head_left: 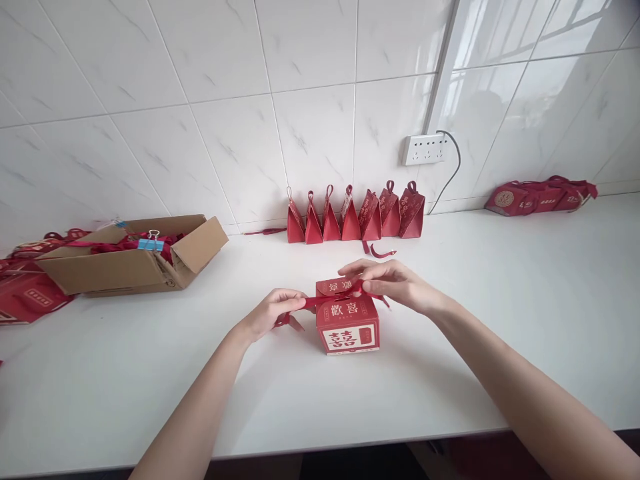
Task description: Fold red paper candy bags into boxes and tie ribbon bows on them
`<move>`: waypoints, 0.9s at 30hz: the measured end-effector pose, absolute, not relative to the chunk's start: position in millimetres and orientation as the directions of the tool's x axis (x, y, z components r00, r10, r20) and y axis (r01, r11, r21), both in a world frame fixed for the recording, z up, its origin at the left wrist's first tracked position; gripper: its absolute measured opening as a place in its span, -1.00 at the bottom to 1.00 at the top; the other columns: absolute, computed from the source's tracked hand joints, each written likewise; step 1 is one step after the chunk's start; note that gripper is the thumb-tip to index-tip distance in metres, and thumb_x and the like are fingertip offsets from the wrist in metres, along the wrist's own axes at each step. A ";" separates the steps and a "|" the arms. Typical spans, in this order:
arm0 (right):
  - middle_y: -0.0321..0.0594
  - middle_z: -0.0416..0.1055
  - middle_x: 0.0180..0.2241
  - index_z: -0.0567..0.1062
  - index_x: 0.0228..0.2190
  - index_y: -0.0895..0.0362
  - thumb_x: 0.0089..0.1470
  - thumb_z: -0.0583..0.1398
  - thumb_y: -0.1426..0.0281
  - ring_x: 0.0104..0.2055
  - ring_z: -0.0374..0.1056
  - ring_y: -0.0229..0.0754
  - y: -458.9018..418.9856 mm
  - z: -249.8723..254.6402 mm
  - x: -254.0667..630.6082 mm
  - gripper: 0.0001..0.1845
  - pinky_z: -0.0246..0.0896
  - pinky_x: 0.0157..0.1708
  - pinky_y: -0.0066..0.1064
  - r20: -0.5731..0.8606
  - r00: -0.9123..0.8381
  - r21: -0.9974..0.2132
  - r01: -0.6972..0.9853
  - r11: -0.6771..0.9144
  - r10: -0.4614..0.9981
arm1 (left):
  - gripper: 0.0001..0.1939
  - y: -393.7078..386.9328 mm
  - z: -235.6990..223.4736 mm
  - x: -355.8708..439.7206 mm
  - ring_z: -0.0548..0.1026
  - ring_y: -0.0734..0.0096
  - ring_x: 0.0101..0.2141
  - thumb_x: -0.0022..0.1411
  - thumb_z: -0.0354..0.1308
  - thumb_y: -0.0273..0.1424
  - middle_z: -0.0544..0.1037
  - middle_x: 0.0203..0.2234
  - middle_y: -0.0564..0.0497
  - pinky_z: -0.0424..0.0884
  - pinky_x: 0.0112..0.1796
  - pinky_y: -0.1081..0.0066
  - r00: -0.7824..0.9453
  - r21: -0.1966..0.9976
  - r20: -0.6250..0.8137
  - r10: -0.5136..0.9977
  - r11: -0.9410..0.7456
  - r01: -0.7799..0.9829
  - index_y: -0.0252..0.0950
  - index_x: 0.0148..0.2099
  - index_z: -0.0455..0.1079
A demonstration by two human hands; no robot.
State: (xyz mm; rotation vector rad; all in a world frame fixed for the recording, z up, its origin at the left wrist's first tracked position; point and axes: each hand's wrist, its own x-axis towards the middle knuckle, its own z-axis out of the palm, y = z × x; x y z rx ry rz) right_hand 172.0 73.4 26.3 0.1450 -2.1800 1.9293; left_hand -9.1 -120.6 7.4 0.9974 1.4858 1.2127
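A small red gift box (347,327) with white characters on its front stands on the white counter (450,360). A red ribbon (320,301) runs across the box's top. My left hand (273,312) is closed on the ribbon's left end, just left of the box. My right hand (395,283) rests over the box's top right, fingers pinched on the ribbon there.
Several finished red gift boxes (355,215) stand in a row against the tiled wall, a loose ribbon (383,253) in front. An open cardboard carton (133,257) sits at left beside flat red boxes (25,293). More red packs (540,195) lie far right. A wall socket (424,149) has a cable.
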 end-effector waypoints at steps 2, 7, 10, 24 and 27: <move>-0.15 0.33 -0.01 0.58 -0.38 0.11 0.07 0.18 0.24 -0.15 0.32 -0.15 61.4 27.1 169.7 -0.77 0.23 -0.29 -0.39 0.252 -0.959 -0.949 -0.217 0.228 0.133 | -0.72 -117.9 12.3 -6.2 0.39 0.41 -0.40 0.10 0.15 -0.24 0.45 -0.43 -0.03 0.43 -0.40 0.41 -0.258 0.978 -0.162 0.953 0.189 0.086 -0.34 -0.51 0.35; -0.22 0.43 -0.48 0.56 -0.43 0.19 0.04 0.18 0.17 -0.48 0.27 -0.26 46.5 18.5 160.0 -0.67 0.12 -0.52 -0.44 0.213 -0.938 -0.930 -0.108 0.351 0.273 | -0.70 -115.2 35.2 2.0 0.37 0.51 -0.51 0.15 0.09 -0.23 0.46 -0.52 0.00 0.31 -0.39 0.44 -0.259 0.942 -0.122 0.958 0.194 0.274 -0.34 -0.51 0.31; -0.23 0.42 -0.45 0.54 -0.44 0.17 0.08 0.14 0.19 -0.45 0.28 -0.25 46.2 13.0 155.8 -0.68 0.15 -0.46 -0.44 0.275 -0.916 -0.888 -0.126 0.441 0.291 | -0.69 -116.9 53.0 9.7 0.29 0.56 -0.58 0.17 0.06 -0.18 0.44 -0.53 0.03 0.21 -0.52 0.49 -0.244 0.882 -0.143 0.959 0.236 0.408 -0.32 -0.47 0.27; -0.30 0.52 -0.37 0.21 -0.19 0.07 0.09 0.09 0.39 -0.44 0.34 -0.27 39.8 8.3 155.6 -0.79 0.22 -0.42 -0.43 0.294 -0.900 -0.904 -0.153 0.398 0.323 | -0.82 -111.0 97.1 36.0 0.17 0.55 -0.72 0.12 0.05 -0.33 0.36 -0.65 0.10 -0.02 -0.68 0.47 -0.251 0.553 -0.025 0.968 0.223 0.803 -0.25 -0.46 0.39; -0.25 0.50 -0.38 0.36 -0.30 0.11 0.07 0.08 0.41 -0.36 0.38 -0.23 41.1 8.5 153.5 -0.89 0.24 -0.38 -0.43 0.262 -0.914 -0.915 -0.133 0.381 0.310 | -0.83 -102.9 102.1 43.3 0.24 0.46 -0.63 0.08 0.03 -0.44 0.40 -0.62 0.05 0.04 -0.62 0.45 -0.175 0.446 0.072 0.982 0.125 0.886 -0.24 -0.48 0.42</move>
